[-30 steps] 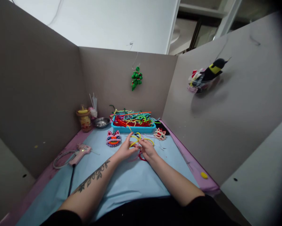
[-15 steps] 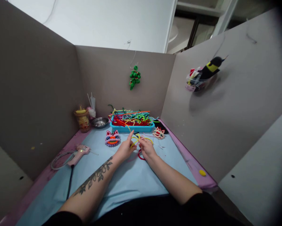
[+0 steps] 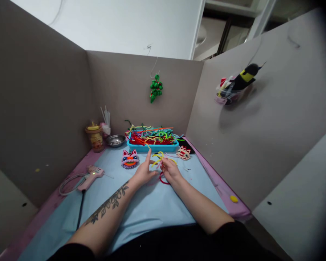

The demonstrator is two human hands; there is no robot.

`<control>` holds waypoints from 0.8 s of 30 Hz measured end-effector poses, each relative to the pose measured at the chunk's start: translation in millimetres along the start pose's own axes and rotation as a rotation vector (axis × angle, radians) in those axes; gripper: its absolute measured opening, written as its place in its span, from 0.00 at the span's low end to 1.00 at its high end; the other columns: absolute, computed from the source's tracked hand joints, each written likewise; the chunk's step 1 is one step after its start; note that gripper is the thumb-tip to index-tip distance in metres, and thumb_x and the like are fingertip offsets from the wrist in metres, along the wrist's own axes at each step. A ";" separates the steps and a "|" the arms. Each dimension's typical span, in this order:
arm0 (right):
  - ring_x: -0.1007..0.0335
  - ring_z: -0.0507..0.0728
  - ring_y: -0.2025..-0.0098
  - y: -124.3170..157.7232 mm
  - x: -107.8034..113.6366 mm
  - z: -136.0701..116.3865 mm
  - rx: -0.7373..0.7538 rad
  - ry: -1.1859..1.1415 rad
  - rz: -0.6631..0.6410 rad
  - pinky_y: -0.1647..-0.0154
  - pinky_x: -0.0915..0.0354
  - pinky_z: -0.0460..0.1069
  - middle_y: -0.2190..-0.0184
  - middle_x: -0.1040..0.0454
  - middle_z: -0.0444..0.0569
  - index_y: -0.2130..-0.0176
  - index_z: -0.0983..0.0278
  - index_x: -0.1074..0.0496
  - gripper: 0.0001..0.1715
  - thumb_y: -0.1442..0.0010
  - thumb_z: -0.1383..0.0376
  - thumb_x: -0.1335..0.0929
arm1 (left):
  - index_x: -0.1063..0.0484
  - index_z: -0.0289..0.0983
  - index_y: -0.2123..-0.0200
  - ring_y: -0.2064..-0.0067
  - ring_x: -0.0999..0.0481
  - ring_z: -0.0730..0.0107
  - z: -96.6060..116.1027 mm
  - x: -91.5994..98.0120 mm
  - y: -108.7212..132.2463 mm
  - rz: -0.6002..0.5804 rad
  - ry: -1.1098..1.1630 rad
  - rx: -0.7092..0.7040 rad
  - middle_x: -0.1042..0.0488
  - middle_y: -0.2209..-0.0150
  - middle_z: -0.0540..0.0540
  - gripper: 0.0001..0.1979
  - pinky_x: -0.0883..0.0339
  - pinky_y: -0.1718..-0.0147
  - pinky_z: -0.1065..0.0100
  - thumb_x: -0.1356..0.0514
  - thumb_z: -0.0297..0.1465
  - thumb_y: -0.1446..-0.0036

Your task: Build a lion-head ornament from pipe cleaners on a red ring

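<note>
My right hand is pinched on a yellow pipe cleaner, whose loops stick out on both sides of the fingers. A pink strand shows beside the yellow one. To its left, my left hand has its fingers apart, index finger pointing up, close to the yellow loop; nothing shows in its grip. Below the right hand a red pipe cleaner curves on the blue cloth. A purple and orange lion-like face lies left of my hands, and a cream and red one to the right.
Behind my hands stands a blue tray heaped with coloured pipe cleaners. A pink glue gun with its cord lies at left, near a metal bowl and a lidded cup. Grey panels enclose the table. A yellow disc lies at right.
My left hand has let go of the yellow pipe cleaner and drawn slightly left, its fingers spreading. My right hand keeps its pinch on it.
</note>
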State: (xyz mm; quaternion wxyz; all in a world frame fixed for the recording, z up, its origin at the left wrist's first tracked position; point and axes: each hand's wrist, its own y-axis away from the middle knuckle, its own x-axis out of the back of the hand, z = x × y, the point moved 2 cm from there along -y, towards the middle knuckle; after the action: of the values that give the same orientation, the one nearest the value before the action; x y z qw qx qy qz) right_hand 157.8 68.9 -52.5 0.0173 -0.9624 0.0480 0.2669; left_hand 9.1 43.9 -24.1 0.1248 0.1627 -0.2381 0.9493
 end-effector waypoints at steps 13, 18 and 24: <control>0.37 0.59 0.53 14.5 -7.5 -8.0 0.325 0.567 -0.271 0.56 0.41 0.51 0.59 0.31 0.49 0.75 0.62 0.28 0.10 0.53 0.58 0.30 | 0.61 0.32 0.37 0.78 0.32 0.77 -0.9 4.6 -7.0 0.154 0.491 0.317 0.28 0.78 0.53 0.54 0.44 0.75 0.75 0.32 0.34 0.61; 0.39 0.58 0.49 16.6 -5.7 -12.1 0.439 0.654 -0.190 0.55 0.39 0.51 0.52 0.35 0.49 0.60 0.59 0.30 0.17 0.52 0.63 0.31 | 0.57 0.31 0.38 0.75 0.29 0.74 -12.5 10.3 -10.7 0.343 0.608 0.376 0.26 0.76 0.50 0.53 0.40 0.74 0.74 0.31 0.33 0.62; 0.43 0.60 0.46 28.6 -12.8 -15.2 0.646 0.893 -0.235 0.44 0.48 0.56 0.50 0.38 0.50 0.68 0.59 0.27 0.06 0.51 0.65 0.31 | 0.62 0.32 0.37 0.72 0.26 0.73 -16.3 7.7 -11.0 0.449 0.869 0.559 0.26 0.73 0.48 0.51 0.37 0.75 0.75 0.33 0.28 0.58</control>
State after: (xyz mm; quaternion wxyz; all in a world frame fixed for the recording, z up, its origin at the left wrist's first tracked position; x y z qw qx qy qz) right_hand 151.8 40.6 -33.1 0.3189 -0.9265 0.0226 -0.1986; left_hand 1.5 62.5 -30.3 -0.0418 -0.2709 0.0670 0.9594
